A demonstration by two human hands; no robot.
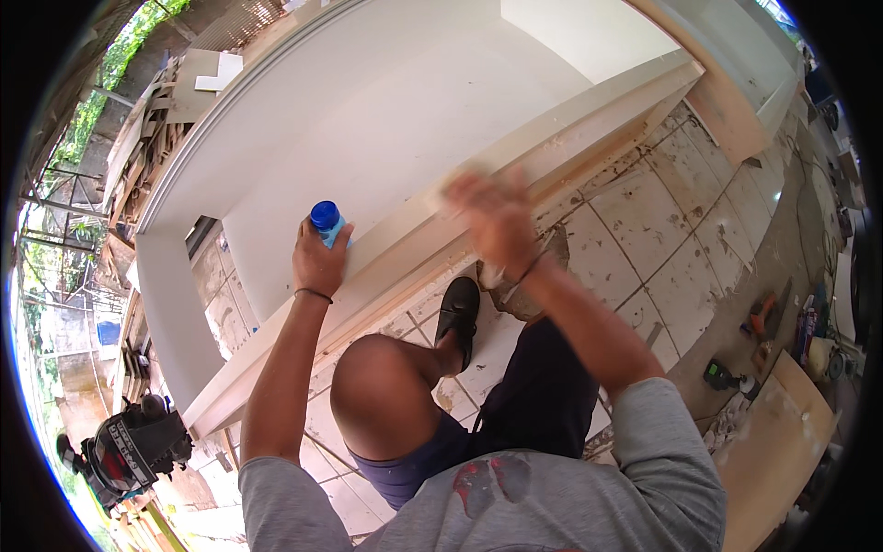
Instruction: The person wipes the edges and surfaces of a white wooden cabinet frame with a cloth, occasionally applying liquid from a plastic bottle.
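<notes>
Head view: left fingers [303, 241] curl round one blue-capped bottle [327, 224]; right fingers [484, 195], blurred, I cannot tell.

Flr: pale sq. tiles [667, 230], dk smudges all over, w/ a bare grey strip [786, 221] to the R. Wood scraps [152, 152] piled upper L, nr thin metal bars [60, 204]; green foliage [143, 37] beyond. Bright daylight along L edge. Tan board [782, 451] lower R.

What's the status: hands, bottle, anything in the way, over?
Left hand holding blue bottle. Right hand blurred at wooden frame; grip unclear. Nothing visibly blocking either hand.
</notes>
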